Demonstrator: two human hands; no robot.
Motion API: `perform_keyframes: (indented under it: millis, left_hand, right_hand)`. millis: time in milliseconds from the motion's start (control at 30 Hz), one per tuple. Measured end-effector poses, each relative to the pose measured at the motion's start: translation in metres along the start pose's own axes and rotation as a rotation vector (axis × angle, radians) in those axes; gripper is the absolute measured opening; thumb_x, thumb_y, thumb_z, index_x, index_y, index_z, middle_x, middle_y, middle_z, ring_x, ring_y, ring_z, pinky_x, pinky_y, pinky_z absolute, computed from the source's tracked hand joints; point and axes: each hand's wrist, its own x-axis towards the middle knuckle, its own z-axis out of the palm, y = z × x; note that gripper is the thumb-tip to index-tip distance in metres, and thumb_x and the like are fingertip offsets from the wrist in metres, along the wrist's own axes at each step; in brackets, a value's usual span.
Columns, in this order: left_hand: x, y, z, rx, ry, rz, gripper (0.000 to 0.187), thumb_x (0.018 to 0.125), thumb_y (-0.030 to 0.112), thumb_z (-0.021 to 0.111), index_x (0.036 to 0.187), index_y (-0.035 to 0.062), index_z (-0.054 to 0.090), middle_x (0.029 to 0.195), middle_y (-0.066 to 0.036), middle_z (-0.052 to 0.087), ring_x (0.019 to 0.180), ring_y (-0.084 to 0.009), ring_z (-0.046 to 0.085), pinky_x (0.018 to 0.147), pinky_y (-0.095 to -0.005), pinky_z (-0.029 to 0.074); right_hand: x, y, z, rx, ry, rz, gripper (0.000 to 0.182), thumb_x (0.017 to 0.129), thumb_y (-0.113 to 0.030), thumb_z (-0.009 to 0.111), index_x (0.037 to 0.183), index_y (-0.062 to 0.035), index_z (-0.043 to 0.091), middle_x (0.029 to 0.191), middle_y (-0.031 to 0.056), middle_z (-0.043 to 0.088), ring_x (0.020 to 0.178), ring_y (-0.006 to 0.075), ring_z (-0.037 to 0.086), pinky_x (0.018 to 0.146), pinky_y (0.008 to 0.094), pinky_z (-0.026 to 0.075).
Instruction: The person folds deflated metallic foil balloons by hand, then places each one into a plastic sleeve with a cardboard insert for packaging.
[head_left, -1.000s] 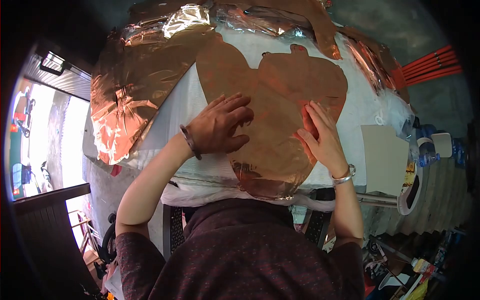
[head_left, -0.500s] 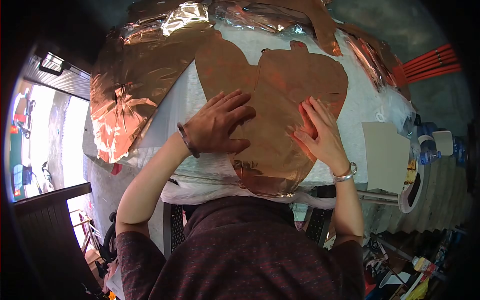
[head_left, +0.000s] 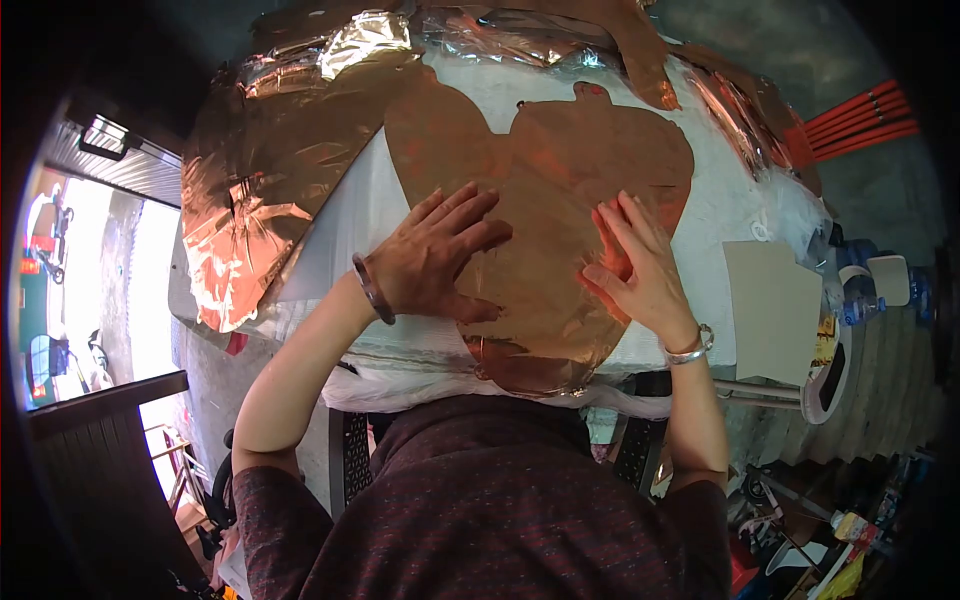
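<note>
A flat copper-coloured foil balloon (head_left: 545, 260), heart-like in outline with a small tab at its top, lies on the white-covered table (head_left: 365, 225). On its left part rests my left hand (head_left: 440, 250), fingers spread, with a dark bangle at the wrist. My right hand (head_left: 640, 262) lies along the right part with its fingers stretched out, and a silver-coloured watch or bracelet (head_left: 692, 345) circles that wrist. Neither hand grips anything. The foil beneath both palms is hidden.
More copper foil sheets (head_left: 275, 190) lie on the left of the table, and clear-wrapped foil (head_left: 520, 45) spans the back. A pale card (head_left: 770, 310) sits at the right, beside plastic bottles (head_left: 858, 295). Red tubes (head_left: 865, 122) stick out at the far right.
Both hands stay spread on the foil balloon, with only slight movement. The balloon's upper part has shifted a little to the left and the crease near its notch looks smoother.
</note>
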Motion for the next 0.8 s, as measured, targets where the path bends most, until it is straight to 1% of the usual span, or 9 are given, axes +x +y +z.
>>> perform_keyframes:
  millis: [67,167,233,333,367,433,667,733,800]
  left_hand:
    - [0.002,-0.001,-0.003,0.012,0.000,0.003,0.082,0.065,0.053,0.077,0.131,0.0134,0.048,0.147,-0.019,0.036,0.139,-0.0388,0.029,0.111,-0.0560,0.025]
    - [0.007,-0.007,-0.006,-0.039,-0.017,0.004,0.078,0.070,0.055,0.075,0.130,0.0116,0.049,0.144,-0.019,0.039,0.138,-0.0387,0.031,0.112,-0.0526,0.025]
    - [0.016,-0.020,-0.004,-0.110,0.086,-0.042,0.077,0.073,0.054,0.074,0.129,0.0078,0.048,0.141,-0.018,0.041,0.137,-0.0390,0.032,0.111,-0.0496,0.028]
    - [0.036,-0.037,-0.001,-0.116,0.142,-0.064,0.073,0.077,0.053,0.071,0.128,0.0050,0.048,0.139,-0.018,0.044,0.135,-0.0390,0.034,0.109,-0.0470,0.031]
    - [0.037,-0.039,0.001,-0.114,0.147,-0.062,0.073,0.077,0.053,0.071,0.128,0.0050,0.048,0.139,-0.018,0.044,0.135,-0.0390,0.034,0.109,-0.0470,0.031]
    - [0.041,-0.040,0.003,0.022,0.150,-0.013,0.075,0.078,0.048,0.072,0.131,0.0030,0.048,0.138,-0.019,0.045,0.131,-0.0399,0.040,0.106,-0.0474,0.035]
    - [0.038,-0.036,0.005,0.064,0.168,0.006,0.074,0.078,0.050,0.071,0.132,0.0043,0.048,0.138,-0.020,0.045,0.132,-0.0400,0.039,0.107,-0.0479,0.035]
    - [0.038,-0.036,0.006,0.065,0.147,-0.009,0.073,0.081,0.056,0.065,0.131,0.0055,0.048,0.139,-0.019,0.044,0.134,-0.0387,0.036,0.109,-0.0467,0.031]
    - [0.038,-0.037,0.006,0.075,0.151,-0.007,0.074,0.081,0.056,0.065,0.132,0.0053,0.048,0.139,-0.019,0.044,0.134,-0.0385,0.036,0.109,-0.0467,0.031]
  right_hand:
    - [0.001,-0.002,-0.001,-0.037,0.000,-0.008,0.073,0.082,-0.044,0.070,0.140,-0.0082,0.045,0.151,0.0189,0.033,0.140,0.0373,0.028,0.113,0.0461,0.024]
    - [0.000,-0.001,-0.001,-0.047,-0.014,-0.011,0.073,0.081,-0.046,0.069,0.140,-0.0082,0.046,0.150,0.0188,0.033,0.140,0.0377,0.029,0.113,0.0464,0.024]
    - [0.000,-0.002,0.000,-0.052,-0.018,-0.011,0.073,0.081,-0.046,0.069,0.140,-0.0080,0.046,0.150,0.0186,0.033,0.140,0.0377,0.028,0.114,0.0463,0.023]
    - [0.001,-0.003,-0.001,-0.054,-0.035,-0.005,0.073,0.081,-0.045,0.069,0.139,-0.0077,0.047,0.150,0.0185,0.033,0.140,0.0373,0.028,0.114,0.0461,0.023]
    - [0.001,-0.003,-0.002,-0.058,-0.032,-0.008,0.073,0.081,-0.045,0.069,0.139,-0.0077,0.047,0.150,0.0185,0.033,0.140,0.0373,0.028,0.114,0.0461,0.023]
    - [0.001,-0.003,-0.002,-0.046,-0.037,0.001,0.072,0.082,-0.044,0.070,0.139,-0.0075,0.047,0.150,0.0185,0.033,0.140,0.0367,0.028,0.114,0.0462,0.023]
    - [0.002,-0.005,-0.003,-0.046,-0.065,0.000,0.072,0.081,-0.045,0.069,0.139,-0.0072,0.047,0.151,0.0165,0.034,0.141,0.0360,0.027,0.113,0.0480,0.022]
    - [0.001,-0.006,-0.004,-0.051,-0.065,-0.002,0.070,0.083,-0.044,0.067,0.139,-0.0076,0.047,0.150,0.0139,0.036,0.141,0.0349,0.028,0.114,0.0482,0.020]
    - [0.001,-0.006,-0.004,-0.059,-0.076,-0.018,0.068,0.084,-0.044,0.066,0.139,-0.0077,0.047,0.150,0.0132,0.038,0.141,0.0344,0.028,0.115,0.0480,0.019]
